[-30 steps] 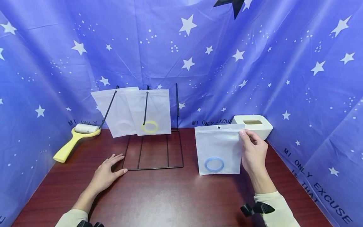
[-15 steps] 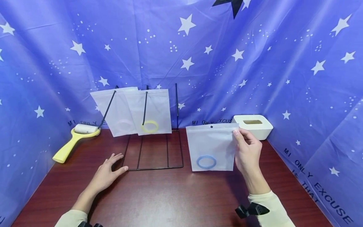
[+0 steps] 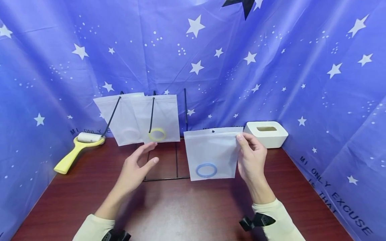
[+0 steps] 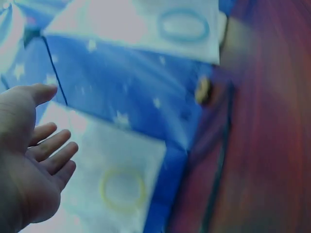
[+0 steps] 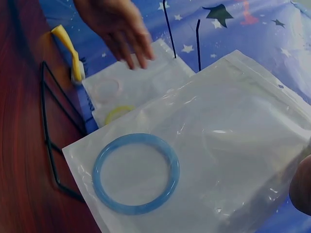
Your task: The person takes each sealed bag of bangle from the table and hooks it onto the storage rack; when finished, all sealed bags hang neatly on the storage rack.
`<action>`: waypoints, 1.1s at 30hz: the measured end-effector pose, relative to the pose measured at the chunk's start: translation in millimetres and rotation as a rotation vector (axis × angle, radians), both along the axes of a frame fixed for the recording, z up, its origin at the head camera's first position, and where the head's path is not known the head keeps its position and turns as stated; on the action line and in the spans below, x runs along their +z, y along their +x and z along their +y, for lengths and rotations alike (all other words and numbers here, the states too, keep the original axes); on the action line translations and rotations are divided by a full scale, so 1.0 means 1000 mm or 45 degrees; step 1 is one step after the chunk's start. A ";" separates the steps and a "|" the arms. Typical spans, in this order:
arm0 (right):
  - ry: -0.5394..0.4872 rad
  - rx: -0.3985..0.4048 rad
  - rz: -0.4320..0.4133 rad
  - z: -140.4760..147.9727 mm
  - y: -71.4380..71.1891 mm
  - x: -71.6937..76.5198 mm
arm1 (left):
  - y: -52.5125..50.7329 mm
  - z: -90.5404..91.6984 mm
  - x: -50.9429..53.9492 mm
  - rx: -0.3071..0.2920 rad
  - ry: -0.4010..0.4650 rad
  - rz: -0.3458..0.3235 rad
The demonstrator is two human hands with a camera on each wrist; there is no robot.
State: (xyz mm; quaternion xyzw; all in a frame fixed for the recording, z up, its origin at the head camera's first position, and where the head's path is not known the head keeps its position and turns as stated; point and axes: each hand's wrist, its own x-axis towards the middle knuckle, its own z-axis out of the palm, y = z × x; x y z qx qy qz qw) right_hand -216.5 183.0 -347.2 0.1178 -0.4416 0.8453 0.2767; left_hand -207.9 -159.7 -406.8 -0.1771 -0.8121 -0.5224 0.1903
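In the head view my right hand (image 3: 253, 157) pinches the upper right corner of a translucent zip bag (image 3: 211, 150), held upright over the table. A blue ring (image 5: 136, 208) shows inside it, and a small hole sits near its top edge. My left hand (image 3: 134, 169) is raised before a black wire rack (image 3: 177, 160), fingers spread and holding nothing. Two more zip bags hang by their holes on the rack's hooks: one with a yellow ring (image 3: 156, 140), the other with a pale pink ring (image 3: 131, 134). The held bag hides the rack's right part.
A yellow-handled lint roller (image 3: 70, 157) lies at the table's left side, by the rack. At the back right stands a white tissue box (image 3: 268, 139). Blue star-printed cloth (image 3: 229, 100) encloses the brown table (image 3: 187, 207) at the back and sides.
My right hand has carried the bag with the blue ring left, towards the rack. My left hand has lifted off the table beside the rack's base and moved right.
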 end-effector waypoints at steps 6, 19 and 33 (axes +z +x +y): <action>-0.010 0.062 0.027 -0.017 0.003 0.003 | 0.002 0.035 0.028 -0.172 0.270 0.058; 0.026 0.102 0.027 -0.044 0.005 0.007 | 0.004 0.058 0.048 0.020 0.570 0.036; 0.113 0.032 0.021 -0.051 -0.005 0.007 | -0.010 0.059 0.049 0.075 0.732 0.018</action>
